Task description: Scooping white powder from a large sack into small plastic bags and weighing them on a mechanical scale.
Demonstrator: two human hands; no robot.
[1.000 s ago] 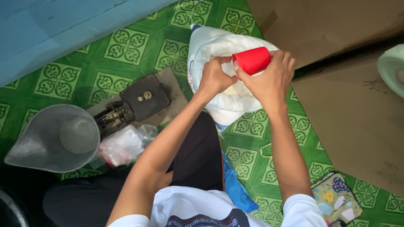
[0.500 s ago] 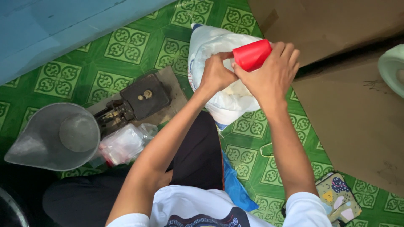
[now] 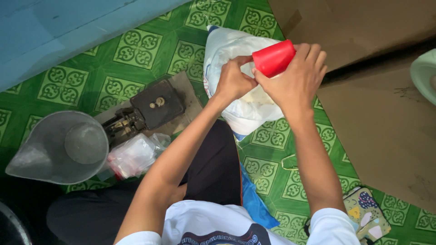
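My right hand grips a red plastic cup, tilted on its side above a large white sack that lies on the green patterned floor. My left hand is closed just left of the cup, its fingertips pinched on the sack's opening edge. The two hands touch each other over the sack. What the cup holds is hidden.
A clear plastic jug stands at the left. Beside it sit a dark metal device on a board and a bundle of small clear plastic bags. Flat brown cardboard covers the right side. A patterned pouch lies at bottom right.
Both hands with the red cup have shifted slightly up and right over the sack; the cup is tilted a little more.
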